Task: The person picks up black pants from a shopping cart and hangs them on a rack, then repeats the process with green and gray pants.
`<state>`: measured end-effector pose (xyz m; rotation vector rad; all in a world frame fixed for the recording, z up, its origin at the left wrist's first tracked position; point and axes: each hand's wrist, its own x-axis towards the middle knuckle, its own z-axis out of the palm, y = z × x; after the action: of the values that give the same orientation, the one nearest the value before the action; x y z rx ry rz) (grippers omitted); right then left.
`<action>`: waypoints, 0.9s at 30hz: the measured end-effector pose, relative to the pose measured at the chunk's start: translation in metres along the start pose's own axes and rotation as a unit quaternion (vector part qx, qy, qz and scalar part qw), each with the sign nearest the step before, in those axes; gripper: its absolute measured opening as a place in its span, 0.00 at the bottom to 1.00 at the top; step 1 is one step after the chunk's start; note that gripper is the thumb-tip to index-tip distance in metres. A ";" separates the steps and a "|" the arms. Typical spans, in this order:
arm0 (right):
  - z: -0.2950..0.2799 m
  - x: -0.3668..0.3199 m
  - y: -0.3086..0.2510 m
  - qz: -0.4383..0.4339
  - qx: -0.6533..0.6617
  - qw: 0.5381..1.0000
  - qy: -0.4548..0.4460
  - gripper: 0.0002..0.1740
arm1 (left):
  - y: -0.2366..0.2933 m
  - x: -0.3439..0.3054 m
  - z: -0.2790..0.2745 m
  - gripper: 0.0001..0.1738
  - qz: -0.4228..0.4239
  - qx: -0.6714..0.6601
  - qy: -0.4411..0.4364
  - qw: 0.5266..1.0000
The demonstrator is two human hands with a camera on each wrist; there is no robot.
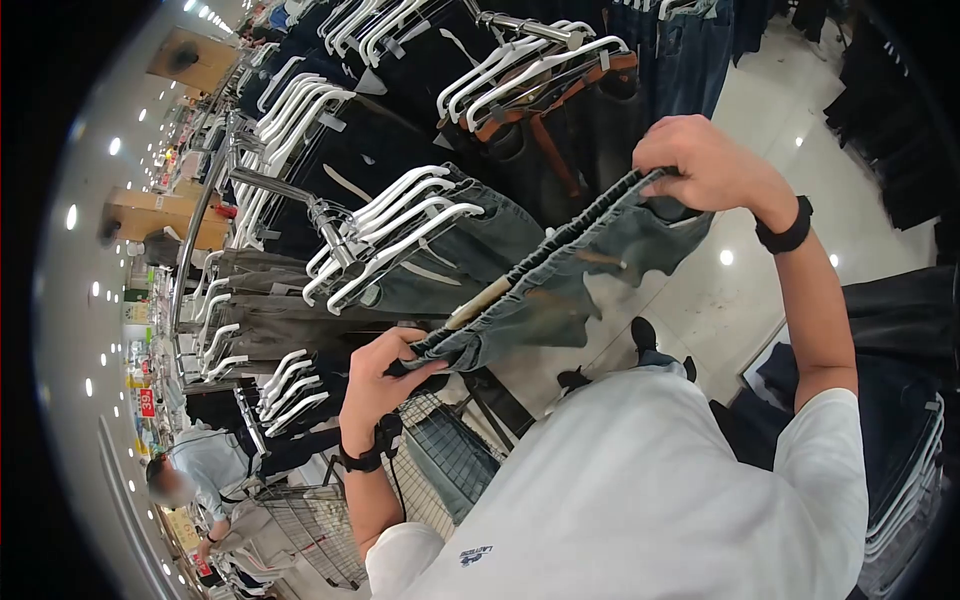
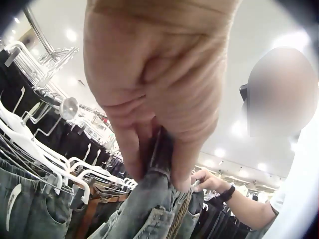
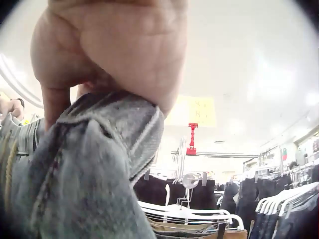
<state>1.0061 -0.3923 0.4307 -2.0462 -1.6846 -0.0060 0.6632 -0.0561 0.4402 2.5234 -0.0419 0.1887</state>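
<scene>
A pair of faded blue-grey jeans point(image 1: 545, 312) is stretched sideways by its waistband in front of the person's white shirt. The left hand point(image 1: 380, 375) pinches one end of the waistband, thumb on the near side. At the far end, the right hand point(image 1: 712, 168) grips the other side with curled fingers. In the left wrist view, a twisted cord point(image 2: 178, 219) hangs from the waist of the jeans point(image 2: 144, 204). The right wrist view has the denim point(image 3: 84, 174) bunched under the right hand point(image 3: 109, 55). The legs' lower parts are hidden in the head view.
Racks of trousers on white hangers point(image 1: 400, 235) stand just beyond the jeans. A wire shopping cart point(image 1: 425, 440) with denim in it is below the left arm. Another person point(image 1: 205, 460) stands at the left by a second cart point(image 1: 310, 520). More hung trousers point(image 1: 890, 420) are at the right.
</scene>
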 end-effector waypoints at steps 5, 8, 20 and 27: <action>-0.025 -0.009 -0.003 0.023 0.033 0.998 0.044 0.15 | -0.007 0.005 0.014 0.21 -0.005 -0.194 0.161 0.968; -0.037 -0.015 0.000 0.029 0.078 0.994 0.071 0.15 | 0.005 0.020 0.014 0.24 0.000 -0.286 0.277 0.917; -0.047 -0.019 0.022 0.009 0.025 0.992 0.121 0.12 | 0.018 0.040 0.002 0.13 -0.057 -0.223 0.299 0.926; -0.022 -0.002 0.019 0.073 0.211 0.971 0.086 0.09 | 0.009 0.042 0.010 0.10 -0.027 -0.037 0.412 0.910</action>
<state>1.0297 -0.4042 0.4430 -1.7842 -1.2949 0.2015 0.7048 -0.0685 0.4437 2.1722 0.3496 1.1772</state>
